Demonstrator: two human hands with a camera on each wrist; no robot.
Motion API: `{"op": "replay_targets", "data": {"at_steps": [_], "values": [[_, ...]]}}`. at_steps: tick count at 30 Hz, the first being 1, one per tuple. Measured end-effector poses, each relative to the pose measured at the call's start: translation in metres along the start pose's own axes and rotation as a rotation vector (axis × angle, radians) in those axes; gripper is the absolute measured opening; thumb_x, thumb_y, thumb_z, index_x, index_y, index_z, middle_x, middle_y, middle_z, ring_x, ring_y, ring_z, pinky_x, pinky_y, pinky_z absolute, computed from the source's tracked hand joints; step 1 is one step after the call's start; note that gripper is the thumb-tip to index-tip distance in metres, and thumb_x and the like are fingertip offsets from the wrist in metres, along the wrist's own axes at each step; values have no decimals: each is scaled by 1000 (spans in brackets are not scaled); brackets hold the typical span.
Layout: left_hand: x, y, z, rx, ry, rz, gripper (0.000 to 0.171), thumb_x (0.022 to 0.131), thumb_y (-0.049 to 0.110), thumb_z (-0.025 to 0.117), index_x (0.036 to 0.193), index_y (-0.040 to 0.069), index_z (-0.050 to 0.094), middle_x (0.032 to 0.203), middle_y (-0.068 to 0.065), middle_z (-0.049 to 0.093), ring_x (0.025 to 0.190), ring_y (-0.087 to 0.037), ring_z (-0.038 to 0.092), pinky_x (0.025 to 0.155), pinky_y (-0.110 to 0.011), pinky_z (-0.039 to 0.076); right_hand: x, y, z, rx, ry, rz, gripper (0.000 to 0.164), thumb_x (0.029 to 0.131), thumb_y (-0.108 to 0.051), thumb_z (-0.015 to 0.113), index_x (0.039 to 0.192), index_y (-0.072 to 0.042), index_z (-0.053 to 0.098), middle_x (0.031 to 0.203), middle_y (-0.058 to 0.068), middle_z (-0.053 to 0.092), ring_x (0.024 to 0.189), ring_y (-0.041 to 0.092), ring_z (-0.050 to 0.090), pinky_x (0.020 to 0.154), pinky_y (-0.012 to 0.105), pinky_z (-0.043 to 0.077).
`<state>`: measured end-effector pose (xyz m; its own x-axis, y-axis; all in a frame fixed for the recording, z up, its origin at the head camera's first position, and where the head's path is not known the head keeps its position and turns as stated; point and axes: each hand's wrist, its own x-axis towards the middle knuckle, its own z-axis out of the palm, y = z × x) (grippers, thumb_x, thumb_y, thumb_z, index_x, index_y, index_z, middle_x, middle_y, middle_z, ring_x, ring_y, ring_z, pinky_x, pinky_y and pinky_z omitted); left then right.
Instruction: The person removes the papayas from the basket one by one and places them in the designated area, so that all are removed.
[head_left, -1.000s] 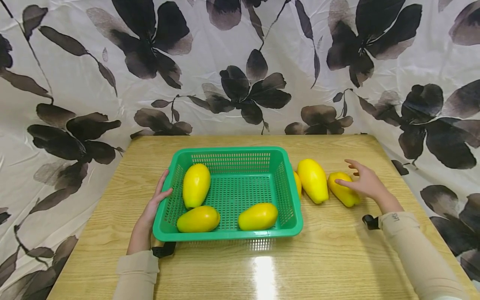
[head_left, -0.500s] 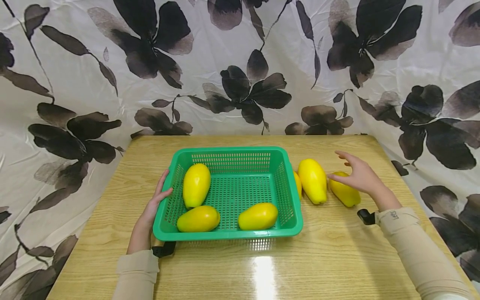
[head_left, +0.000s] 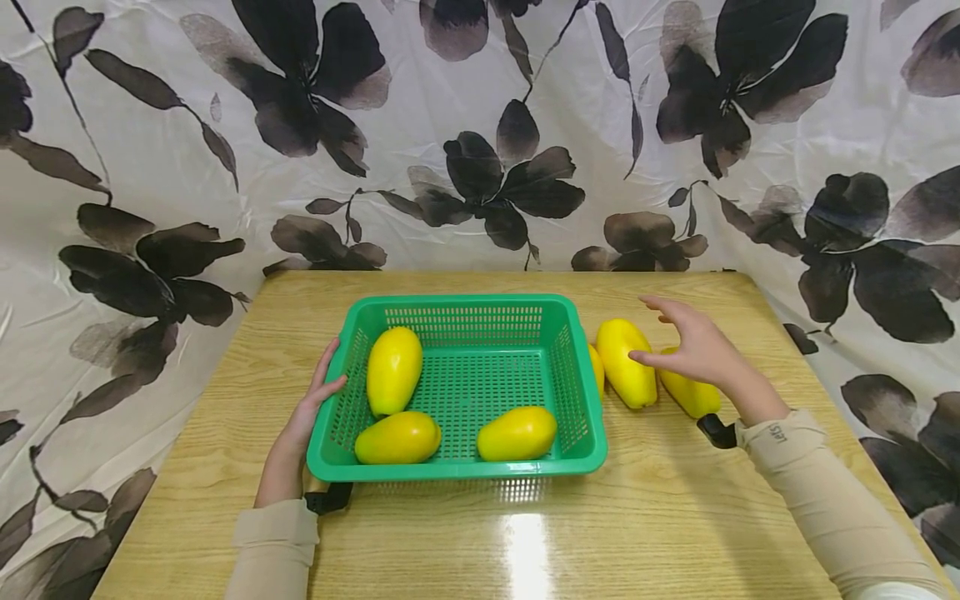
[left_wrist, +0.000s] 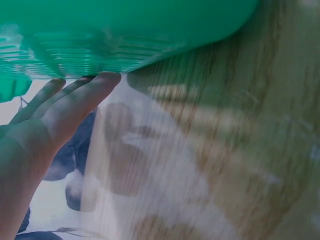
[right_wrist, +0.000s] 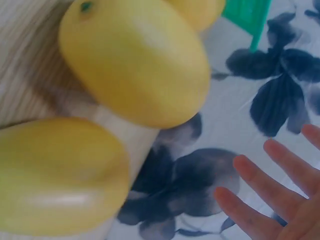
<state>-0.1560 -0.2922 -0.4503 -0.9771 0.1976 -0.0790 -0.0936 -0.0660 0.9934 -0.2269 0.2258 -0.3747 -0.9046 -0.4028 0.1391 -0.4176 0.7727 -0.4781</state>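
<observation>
A green plastic basket (head_left: 480, 471) stands on the table, holding three yellow papaya-shaped fruits: one upright at left (head_left: 393, 371), one at front left (head_left: 397, 437), one at front right (head_left: 517, 433). My left hand (head_left: 307, 408) holds the basket's left side, thumb over the rim; in the left wrist view its long fingers (left_wrist: 82, 102) lie against the outer wall. Above the outside fruits hovers my right hand (head_left: 701, 354), fingers spread, holding nothing. Below it lie a middle fruit (head_left: 621, 342) and a right-hand fruit (head_left: 690, 396), partly covered. Another fruit (head_left: 597, 367) is mostly hidden behind the basket.
The wooden table (head_left: 420, 542) has its far edge against a floral cloth backdrop (head_left: 480, 108). Black wrist camera mounts (head_left: 716, 432) sit by both sleeves. A bright reflection lies on the tabletop before the basket.
My right hand has moved leftward and slightly up, from over the right-hand fruit toward the middle one. The left hand, basket and fruits stay in place.
</observation>
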Motion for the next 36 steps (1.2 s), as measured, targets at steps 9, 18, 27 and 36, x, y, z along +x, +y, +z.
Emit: {"op": "replay_targets", "data": {"at_steps": [9, 18, 27, 36], "values": [[0, 0, 0, 33, 2, 3, 59, 100, 19, 29, 147, 31, -5, 151, 0, -16, 135, -31, 3, 92, -25, 33, 4, -25, 4, -8, 29, -112, 82, 71, -40, 75, 139, -13, 39, 135, 15, 43, 112, 37, 46, 89, 59, 35], [0, -1, 0, 13, 2, 5, 59, 100, 18, 29, 147, 31, -5, 151, -1, -16, 135, -31, 3, 89, -20, 36, 4, -55, 11, -63, 57, -245, 83, 64, -44, 78, 136, -22, 43, 130, 7, 48, 115, 30, 46, 86, 52, 43], [0, 0, 0, -6, -2, -2, 59, 101, 19, 29, 147, 33, -5, 152, -2, -15, 135, -32, 5, 88, -22, 37, 7, -76, 25, -166, 13, -416, 84, 65, -52, 74, 135, -15, 45, 131, 9, 48, 114, 28, 48, 84, 46, 45], [0, 0, 1, -5, -7, -5, 58, 101, 20, 28, 147, 34, -5, 152, -5, -12, 133, -33, 9, 87, -24, 39, 12, -91, 46, -203, -63, -493, 81, 65, -53, 71, 133, -16, 48, 129, 6, 50, 112, 25, 50, 76, 38, 49]]}}
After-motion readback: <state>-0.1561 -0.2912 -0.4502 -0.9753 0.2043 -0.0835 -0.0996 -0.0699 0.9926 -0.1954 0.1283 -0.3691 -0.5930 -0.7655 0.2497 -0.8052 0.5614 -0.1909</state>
